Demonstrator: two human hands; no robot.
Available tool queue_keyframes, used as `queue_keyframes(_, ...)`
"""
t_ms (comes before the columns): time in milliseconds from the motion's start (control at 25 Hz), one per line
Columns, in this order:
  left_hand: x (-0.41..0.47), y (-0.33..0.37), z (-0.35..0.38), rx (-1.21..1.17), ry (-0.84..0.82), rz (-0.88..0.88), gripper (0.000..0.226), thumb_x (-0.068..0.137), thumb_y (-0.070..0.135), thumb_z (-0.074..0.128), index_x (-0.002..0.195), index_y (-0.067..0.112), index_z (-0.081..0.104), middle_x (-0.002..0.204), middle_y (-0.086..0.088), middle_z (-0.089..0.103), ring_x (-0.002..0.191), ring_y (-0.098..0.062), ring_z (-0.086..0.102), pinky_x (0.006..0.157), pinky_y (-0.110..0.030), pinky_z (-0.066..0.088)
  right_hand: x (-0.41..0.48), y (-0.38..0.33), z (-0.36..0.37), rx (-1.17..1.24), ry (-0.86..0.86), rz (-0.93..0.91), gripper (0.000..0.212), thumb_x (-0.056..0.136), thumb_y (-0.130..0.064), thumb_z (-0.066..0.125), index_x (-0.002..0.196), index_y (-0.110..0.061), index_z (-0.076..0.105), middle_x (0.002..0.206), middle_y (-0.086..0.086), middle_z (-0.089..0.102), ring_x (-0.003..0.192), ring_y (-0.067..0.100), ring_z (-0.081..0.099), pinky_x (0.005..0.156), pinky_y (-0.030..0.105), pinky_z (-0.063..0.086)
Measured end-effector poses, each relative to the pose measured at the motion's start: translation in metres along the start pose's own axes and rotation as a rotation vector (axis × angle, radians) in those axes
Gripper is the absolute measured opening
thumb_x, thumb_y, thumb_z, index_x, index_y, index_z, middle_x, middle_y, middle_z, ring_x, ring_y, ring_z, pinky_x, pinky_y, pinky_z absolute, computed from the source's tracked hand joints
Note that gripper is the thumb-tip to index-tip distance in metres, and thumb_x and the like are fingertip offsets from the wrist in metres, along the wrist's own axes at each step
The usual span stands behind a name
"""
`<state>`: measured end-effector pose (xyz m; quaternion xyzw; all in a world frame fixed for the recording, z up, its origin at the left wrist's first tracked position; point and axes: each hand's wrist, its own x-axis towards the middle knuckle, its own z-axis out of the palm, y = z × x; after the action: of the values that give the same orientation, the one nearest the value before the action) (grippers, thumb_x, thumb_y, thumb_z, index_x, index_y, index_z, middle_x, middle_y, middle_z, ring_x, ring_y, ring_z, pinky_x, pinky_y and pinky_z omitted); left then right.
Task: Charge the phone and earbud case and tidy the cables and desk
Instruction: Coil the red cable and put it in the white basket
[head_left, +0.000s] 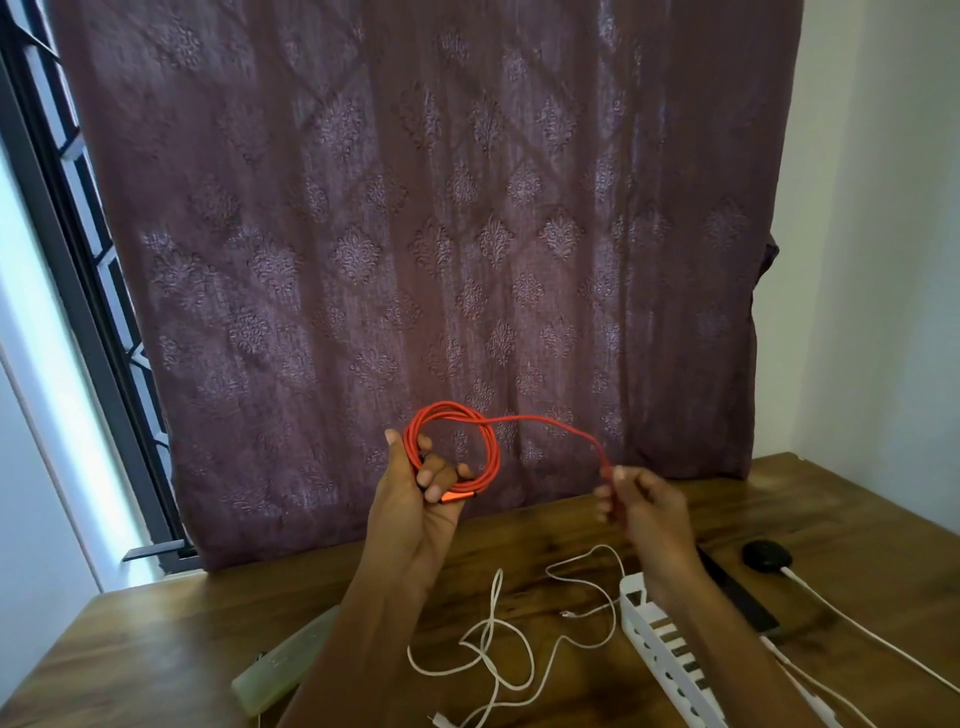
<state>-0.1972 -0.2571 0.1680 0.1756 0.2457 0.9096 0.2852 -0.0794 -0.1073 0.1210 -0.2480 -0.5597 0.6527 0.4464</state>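
Red cable (451, 451) hung coiled at frame centre, gripped by the left hand (415, 493); the right hand (641, 501) pinched its loose tail. A slackened grip would likely let the loops spring apart.

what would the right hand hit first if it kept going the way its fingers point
Probably the red cable coil held in the left hand: the right hand, pinching the cable's free end, points its fingertips leftward at it with only air between. Depth is unclear, so it might miss.
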Motion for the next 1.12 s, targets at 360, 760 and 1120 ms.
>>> queue_keyframes(360, -0.009, -0.022, 0.021, -0.035, 0.003, -0.072, 0.042, 0.097, 0.039, 0.027, 0.071, 0.012, 0.046, 0.035, 0.007, 0.032, 0.028, -0.003, 0.03, 0.049, -0.019, 0.052, -0.028, -0.032, 0.042, -0.011, -0.359, -0.205, 0.03, 0.081, -0.027, 0.059, 0.106, -0.009, 0.062, 0.084, 0.014, 0.065, 0.063, 0.015, 0.061, 0.045, 0.021, 0.05)
queue_keyframes(760, -0.001, -0.012, 0.002, 0.731, -0.05, -0.129, 0.042, 0.096, 0.039, 0.028, 0.097, 0.011, 0.061, 0.089, -0.003, 0.072, 0.082, -0.014, 0.068, 0.078, -0.03, 0.052, -0.006, -0.048, 0.022, -0.105, -0.369, -0.227, 0.02, 0.084, -0.006, 0.061, 0.102, -0.008, 0.069, 0.077, 0.014, 0.069, 0.06, 0.021, 0.052, 0.052, 0.016, 0.047)
queue_keyframes(1120, 0.006, 0.006, 0.032, 1.376, -0.561, 0.177, 0.02, 0.092, 0.016, 0.05, 0.093, 0.03, 0.064, 0.071, 0.003, 0.065, 0.054, -0.005, 0.054, 0.053, -0.017, 0.045, 0.0, -0.067, 0.019, -0.186, -0.547, -0.322, 0.005, 0.077, -0.004, 0.067, 0.081, -0.002, 0.065, 0.064, 0.0, 0.072, 0.069, 0.013, 0.069, 0.067, 0.017, 0.052)
